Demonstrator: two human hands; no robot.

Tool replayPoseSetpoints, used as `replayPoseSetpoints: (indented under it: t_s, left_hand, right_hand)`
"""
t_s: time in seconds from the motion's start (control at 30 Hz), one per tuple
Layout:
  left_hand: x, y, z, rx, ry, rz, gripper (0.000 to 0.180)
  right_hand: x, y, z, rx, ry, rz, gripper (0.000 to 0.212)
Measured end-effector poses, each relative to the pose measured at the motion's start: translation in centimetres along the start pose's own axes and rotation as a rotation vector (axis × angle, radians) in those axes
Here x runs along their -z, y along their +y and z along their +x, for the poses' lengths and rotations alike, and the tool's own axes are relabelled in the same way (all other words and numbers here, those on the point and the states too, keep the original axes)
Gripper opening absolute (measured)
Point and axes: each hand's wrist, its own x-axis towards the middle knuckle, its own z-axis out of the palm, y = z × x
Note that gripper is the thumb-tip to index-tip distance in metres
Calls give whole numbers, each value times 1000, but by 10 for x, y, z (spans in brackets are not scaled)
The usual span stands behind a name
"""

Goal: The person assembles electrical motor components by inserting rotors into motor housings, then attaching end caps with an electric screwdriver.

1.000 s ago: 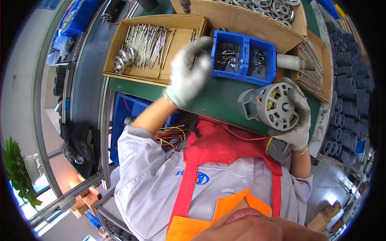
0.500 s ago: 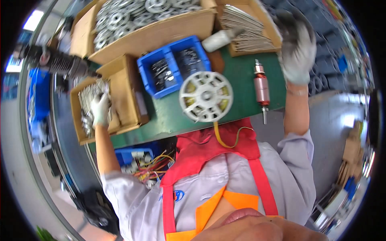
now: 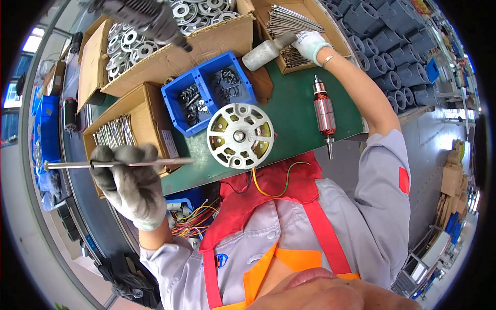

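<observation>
Just lifted long rod from left carton, thereby securing one part in fingers of left hand; moved right hand to rod box, cannot tell its grip.

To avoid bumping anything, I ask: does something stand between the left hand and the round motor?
Yes, in this view: the right wall of the nearest cardboard box lies between the left hand and the round motor, then green tabletop. The hand's height above it cannot be judged.
</observation>
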Motion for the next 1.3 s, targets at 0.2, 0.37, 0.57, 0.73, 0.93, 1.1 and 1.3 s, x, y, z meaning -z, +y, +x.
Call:
replayPoseSetpoints:
  t_s: [0.2,0.37,0.57,0.73,0.93,1.1,1.3]
  left_hand:
    - [-53,-25,38,-44,-331,-126,35]
    - [-62,-28,39,-82,-399,-111,32]
    - [-72,-36,40,-24,-335,-136,25]
    - [-77,-36,39,121,-291,24,23]
    - [-68,-38,47,0,-455,225,25]
    - [-70,-21,50,38,-542,545,28]
    - [-63,-47,35,40,-514,383,26]
  right_hand:
    - [-12,9,12,23,9,52,31]
    - [-12,7,-8,93,116,-39,21]
    - [-20,44,-57,-125,496,262,20]
    - [55,26,-136,-245,938,1248,16]
    - [147,-43,-223,419,1135,1860,18]
    - [173,-81,-224,817,714,1751,18]
    - [200,-82,-223,786,566,1695,20]
